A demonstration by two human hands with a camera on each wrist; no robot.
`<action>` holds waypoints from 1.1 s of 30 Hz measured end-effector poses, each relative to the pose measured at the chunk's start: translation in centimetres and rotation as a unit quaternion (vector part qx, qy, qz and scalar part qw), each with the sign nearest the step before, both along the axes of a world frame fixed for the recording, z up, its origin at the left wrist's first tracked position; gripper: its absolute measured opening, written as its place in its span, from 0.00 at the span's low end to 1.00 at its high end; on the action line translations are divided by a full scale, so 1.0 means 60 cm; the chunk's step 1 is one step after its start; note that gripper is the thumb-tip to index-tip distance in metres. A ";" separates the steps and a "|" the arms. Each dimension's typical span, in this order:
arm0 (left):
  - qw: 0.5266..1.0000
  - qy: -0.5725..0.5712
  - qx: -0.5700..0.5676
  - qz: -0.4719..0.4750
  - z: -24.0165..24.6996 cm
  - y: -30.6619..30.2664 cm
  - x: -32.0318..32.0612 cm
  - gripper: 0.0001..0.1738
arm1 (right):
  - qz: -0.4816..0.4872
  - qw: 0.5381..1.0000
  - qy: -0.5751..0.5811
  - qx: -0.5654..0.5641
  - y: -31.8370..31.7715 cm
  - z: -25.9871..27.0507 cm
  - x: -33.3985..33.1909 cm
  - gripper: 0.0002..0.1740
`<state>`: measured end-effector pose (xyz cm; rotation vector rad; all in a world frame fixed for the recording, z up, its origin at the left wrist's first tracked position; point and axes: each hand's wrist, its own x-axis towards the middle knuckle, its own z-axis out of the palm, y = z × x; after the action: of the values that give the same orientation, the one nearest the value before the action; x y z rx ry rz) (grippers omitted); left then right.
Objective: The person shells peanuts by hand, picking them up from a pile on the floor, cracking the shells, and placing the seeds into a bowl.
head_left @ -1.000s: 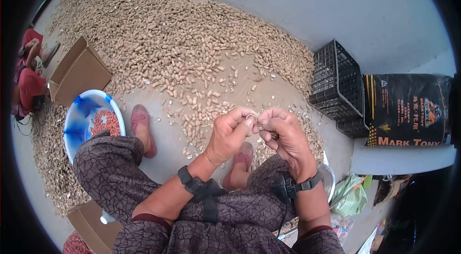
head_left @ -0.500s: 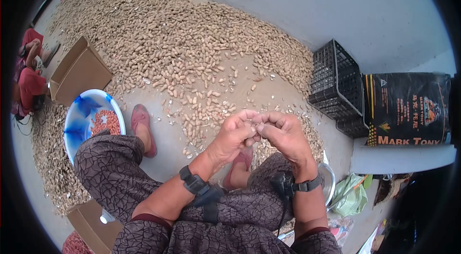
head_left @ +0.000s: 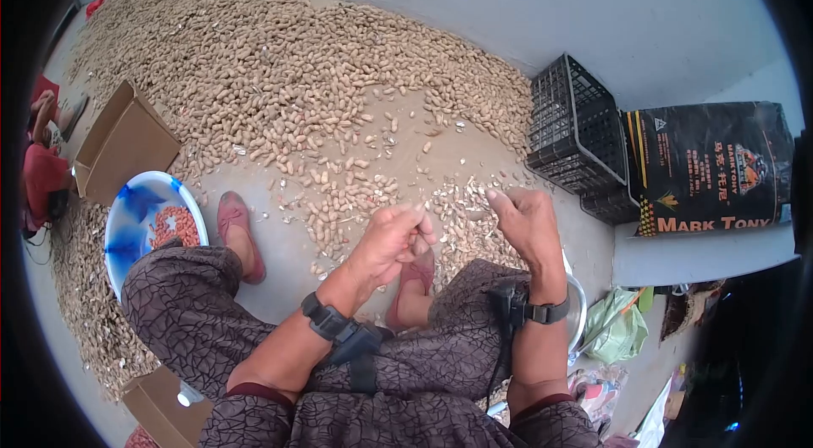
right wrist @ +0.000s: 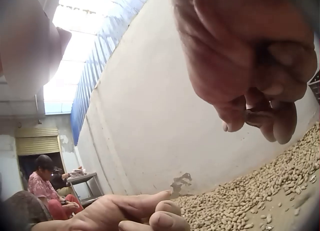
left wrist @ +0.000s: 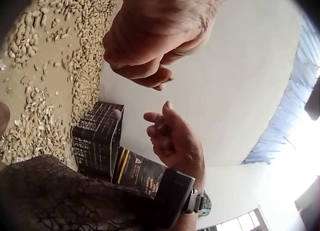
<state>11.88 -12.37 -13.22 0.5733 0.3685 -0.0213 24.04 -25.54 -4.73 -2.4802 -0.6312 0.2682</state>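
Note:
My left hand (head_left: 391, 240) is over the floor in front of my lap, its fingers curled in toward the palm; I cannot tell whether something small lies inside. To its right, a hand's width or more apart, is my right hand (head_left: 527, 226), its thumb standing out and its other fingers bent under. Nothing shows in its grasp in the head view. Beneath and between the hands lie broken peanut shells (head_left: 461, 219). Whole peanuts (head_left: 279, 84) form a broad heap beyond. A blue and white basin (head_left: 116, 255) beside my left knee contains reddish shelled peanut kernels (head_left: 174, 225).
Black plastic crates (head_left: 572, 122) stand against the wall at right, beside a black printed sack (head_left: 711, 168). A cardboard box (head_left: 127, 143) stands beyond the basin. Another person (right wrist: 47, 188) sits at the far left. A green bag (head_left: 618, 325) lies beside my right arm.
My hands were together, fingertips meeting over a small piece. They have since parted, left hand leftward, right hand rightward. The head view has shifted slightly.

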 end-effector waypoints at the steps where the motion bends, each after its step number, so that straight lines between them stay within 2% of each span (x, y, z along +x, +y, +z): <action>1: 0.999 -0.007 0.045 0.007 0.005 -0.002 0.001 0.12 | -0.002 1.000 0.023 0.008 -0.002 -0.008 0.006 0.19; 2: 0.996 -0.014 0.089 0.016 0.010 -0.005 0.003 0.13 | -0.002 1.000 0.022 0.007 -0.003 -0.010 0.007 0.19; 4: 0.993 -0.035 0.111 0.020 0.017 -0.012 0.005 0.12 | -0.021 0.992 0.094 0.077 0.011 -0.003 -0.007 0.20; 8: 0.982 -0.052 0.180 0.003 0.040 -0.019 0.002 0.12 | -0.036 0.990 0.116 0.078 0.024 0.000 -0.015 0.24; 10: 0.974 -0.063 0.217 0.008 0.052 -0.026 0.003 0.11 | -0.027 0.969 0.230 0.091 0.033 0.004 -0.021 0.30; 13: 0.955 -0.075 0.287 0.010 0.048 -0.035 0.004 0.11 | -0.002 0.954 0.299 0.038 0.045 0.004 -0.034 0.36; 15: 0.945 -0.079 0.319 0.005 0.048 -0.035 0.004 0.11 | 0.023 0.962 0.269 0.049 0.048 -0.025 -0.038 0.36; 17: 0.869 -0.052 0.492 -0.015 0.057 -0.031 0.001 0.11 | 0.071 0.974 0.212 0.046 0.052 -0.045 -0.037 0.38; 21: 0.837 -0.051 0.544 -0.031 0.048 -0.031 -0.004 0.08 | 0.071 0.968 0.232 0.057 0.056 -0.044 -0.048 0.39; 22: 0.900 -0.084 0.428 0.025 0.027 -0.038 0.000 0.08 | 0.044 0.941 0.315 0.116 0.055 -0.035 -0.050 0.37; 23: 0.942 -0.116 0.304 0.080 0.012 -0.041 0.003 0.10 | 0.018 0.903 0.393 0.174 0.055 -0.026 -0.051 0.35; 24: 0.942 -0.115 0.305 0.084 0.016 -0.036 0.001 0.10 | 0.022 0.902 0.394 0.174 0.053 -0.016 -0.051 0.35; 26: 0.952 -0.086 0.265 0.129 0.027 -0.022 -0.007 0.08 | 0.093 0.905 0.357 0.214 0.048 0.002 -0.051 0.26; 27: 0.951 -0.085 0.267 0.133 0.024 -0.018 -0.008 0.08 | 0.106 0.894 0.371 0.228 0.047 0.005 -0.051 0.18; 29: 0.906 -0.089 0.383 0.159 0.014 -0.015 -0.010 0.05 | 0.105 0.892 0.393 0.195 0.049 0.003 -0.053 0.15; 30: 0.905 -0.088 0.384 0.158 0.013 -0.012 -0.011 0.05 | 0.100 0.891 0.414 0.160 0.049 0.003 -0.053 0.13; 32: 0.862 -0.105 0.464 0.173 0.010 -0.010 -0.013 0.04 | 0.088 0.889 0.416 0.168 0.050 0.002 -0.054 0.10; 33: 0.863 -0.103 0.463 0.173 0.010 -0.011 -0.012 0.04 | 0.082 0.880 0.426 0.195 0.049 0.001 -0.052 0.09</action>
<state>11.17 -13.06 -12.65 1.4436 0.2488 0.5928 20.90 -22.62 -4.66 -1.6718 -0.4398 1.1005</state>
